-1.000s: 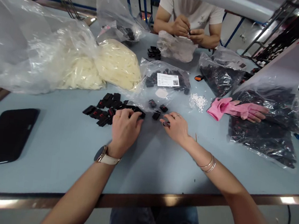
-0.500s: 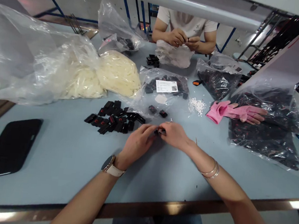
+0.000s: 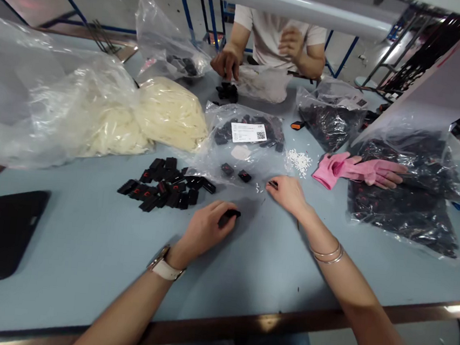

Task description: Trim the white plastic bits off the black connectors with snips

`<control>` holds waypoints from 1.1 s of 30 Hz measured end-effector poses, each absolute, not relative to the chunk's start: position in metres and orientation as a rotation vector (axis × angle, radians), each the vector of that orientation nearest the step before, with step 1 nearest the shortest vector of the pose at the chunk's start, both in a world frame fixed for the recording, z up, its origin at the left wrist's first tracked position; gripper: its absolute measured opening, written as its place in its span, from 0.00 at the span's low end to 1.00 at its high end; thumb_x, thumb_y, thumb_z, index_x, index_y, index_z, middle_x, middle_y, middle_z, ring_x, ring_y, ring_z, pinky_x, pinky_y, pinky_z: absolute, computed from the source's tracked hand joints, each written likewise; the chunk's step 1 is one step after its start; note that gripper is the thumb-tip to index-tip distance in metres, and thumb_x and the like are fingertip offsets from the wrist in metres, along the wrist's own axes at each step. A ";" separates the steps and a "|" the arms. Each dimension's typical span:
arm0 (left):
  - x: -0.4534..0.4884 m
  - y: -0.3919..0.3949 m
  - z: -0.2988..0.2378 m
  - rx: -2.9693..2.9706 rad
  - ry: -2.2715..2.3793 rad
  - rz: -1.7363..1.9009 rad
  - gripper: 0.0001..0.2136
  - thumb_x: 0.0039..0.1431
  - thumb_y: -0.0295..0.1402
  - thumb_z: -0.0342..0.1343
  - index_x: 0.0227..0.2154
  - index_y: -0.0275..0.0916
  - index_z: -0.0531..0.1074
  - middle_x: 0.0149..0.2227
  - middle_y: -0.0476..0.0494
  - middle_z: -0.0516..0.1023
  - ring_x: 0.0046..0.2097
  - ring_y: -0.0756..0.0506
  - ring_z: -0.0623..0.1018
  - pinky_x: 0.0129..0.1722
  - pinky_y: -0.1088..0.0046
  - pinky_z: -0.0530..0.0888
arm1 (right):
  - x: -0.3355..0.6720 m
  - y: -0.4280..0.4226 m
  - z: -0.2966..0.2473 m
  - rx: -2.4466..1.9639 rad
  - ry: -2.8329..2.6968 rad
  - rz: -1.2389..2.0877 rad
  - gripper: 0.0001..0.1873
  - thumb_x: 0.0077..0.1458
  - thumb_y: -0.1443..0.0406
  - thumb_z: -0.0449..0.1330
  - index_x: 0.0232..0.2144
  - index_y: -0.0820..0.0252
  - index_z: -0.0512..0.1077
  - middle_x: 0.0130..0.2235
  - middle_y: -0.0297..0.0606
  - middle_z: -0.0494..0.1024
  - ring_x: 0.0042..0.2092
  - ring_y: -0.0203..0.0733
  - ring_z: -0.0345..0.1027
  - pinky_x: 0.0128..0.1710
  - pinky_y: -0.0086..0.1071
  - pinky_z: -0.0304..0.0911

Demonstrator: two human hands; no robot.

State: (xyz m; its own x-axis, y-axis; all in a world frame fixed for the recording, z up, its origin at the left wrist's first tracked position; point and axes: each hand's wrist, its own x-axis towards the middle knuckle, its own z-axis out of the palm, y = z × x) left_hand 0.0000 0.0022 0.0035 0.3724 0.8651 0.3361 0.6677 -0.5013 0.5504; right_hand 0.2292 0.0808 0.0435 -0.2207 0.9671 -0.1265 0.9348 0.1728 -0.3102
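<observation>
Centre of frame, left hand (image 3: 208, 226): fingers closed, gripping one black piece (image 3: 230, 214).
Right of centre, right hand (image 3: 290, 193): fingertips appeared pinched on a small dark item (image 3: 272, 184), unidentifiable.
Left of centre, black pile (image 3: 174, 199): many pieces grouped; completion could not be told.
Labelled bag (image 3: 214, 118), near end: two loose black pieces (image 3: 245, 176) lay unheld.
Progress: judged partway; one piece was in hand.

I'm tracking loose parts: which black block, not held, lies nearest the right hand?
The black block just left of the right hand, past a few white bits; its neighboring block and the black pile lie farther left.
</observation>
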 end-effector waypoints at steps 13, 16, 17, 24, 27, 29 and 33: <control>0.002 0.005 -0.002 2.378 1.295 0.822 0.03 0.60 0.30 0.54 0.36 0.39 0.71 0.32 0.43 0.78 0.35 0.43 0.77 0.35 0.66 0.75 | 0.219 0.077 0.027 -1.706 -2.483 0.493 0.10 0.61 0.62 0.58 0.36 0.58 0.79 0.40 0.42 0.80 0.41 0.42 0.73 0.36 0.31 0.60; 0.001 0.005 -0.004 2.360 1.308 0.808 0.04 0.60 0.30 0.54 0.36 0.39 0.72 0.32 0.43 0.78 0.36 0.43 0.77 0.35 0.65 0.75 | 0.217 0.075 0.028 -1.687 -2.468 0.498 0.09 0.61 0.63 0.58 0.36 0.57 0.78 0.41 0.41 0.80 0.40 0.43 0.73 0.36 0.31 0.61; 0.001 0.005 -0.004 2.360 1.308 0.809 0.04 0.60 0.30 0.54 0.36 0.39 0.72 0.33 0.43 0.78 0.36 0.43 0.77 0.35 0.65 0.75 | 0.216 0.074 0.029 -1.692 -2.467 0.492 0.09 0.61 0.63 0.58 0.36 0.57 0.79 0.41 0.42 0.80 0.41 0.43 0.73 0.36 0.32 0.61; 0.003 0.004 -0.003 2.367 1.330 0.818 0.03 0.60 0.30 0.54 0.36 0.40 0.71 0.33 0.44 0.78 0.36 0.43 0.77 0.36 0.65 0.75 | 0.206 0.066 0.024 -1.745 -2.549 0.363 0.11 0.60 0.68 0.54 0.38 0.57 0.77 0.42 0.44 0.79 0.41 0.46 0.74 0.37 0.34 0.63; 0.003 0.004 -0.004 2.358 1.378 0.805 0.03 0.60 0.31 0.54 0.35 0.41 0.72 0.31 0.45 0.77 0.35 0.44 0.77 0.35 0.67 0.74 | 0.204 0.066 0.022 -1.786 -2.511 0.352 0.10 0.60 0.67 0.54 0.40 0.60 0.75 0.43 0.47 0.77 0.40 0.45 0.73 0.37 0.33 0.63; 0.002 0.004 -0.005 2.349 1.405 0.808 0.03 0.60 0.31 0.54 0.35 0.41 0.72 0.31 0.45 0.77 0.34 0.44 0.76 0.35 0.67 0.74 | 0.205 0.066 0.024 -1.789 -2.434 0.417 0.09 0.58 0.67 0.55 0.38 0.61 0.75 0.42 0.46 0.78 0.38 0.43 0.72 0.37 0.32 0.62; 0.002 0.004 -0.006 2.330 1.412 0.856 0.04 0.60 0.32 0.55 0.37 0.40 0.73 0.31 0.46 0.78 0.33 0.45 0.77 0.35 0.68 0.74 | 0.204 0.062 0.031 -1.564 -2.195 0.853 0.10 0.57 0.65 0.55 0.33 0.63 0.76 0.28 0.33 0.75 0.29 0.34 0.65 0.32 0.28 0.57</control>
